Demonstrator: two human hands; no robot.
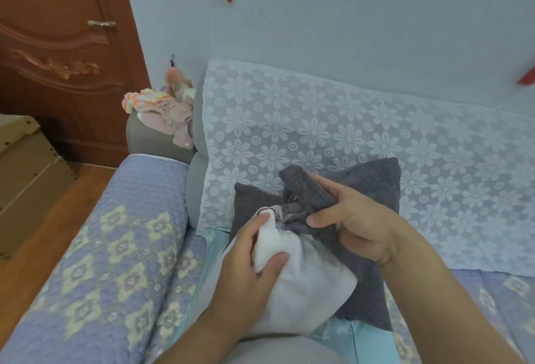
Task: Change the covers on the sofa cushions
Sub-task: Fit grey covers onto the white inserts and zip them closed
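A dark grey knitted cushion cover (373,190) lies on the sofa seat, leaning against the backrest. A white inner cushion (312,291) sticks partly out of its open edge toward me. My left hand (246,271) grips a bunched corner of the white cushion between thumb and fingers. My right hand (356,222) holds the folded-back grey edge of the cover, fingers curled round it. The far part of the white cushion is hidden inside the cover.
The sofa has a white floral lace throw (318,120) over its backrest and a blue quilted cover on the left armrest (115,242). A pile of pink clothes (165,112) sits on the grey sofa corner. A cardboard box (26,172) and wooden door (58,45) are at left.
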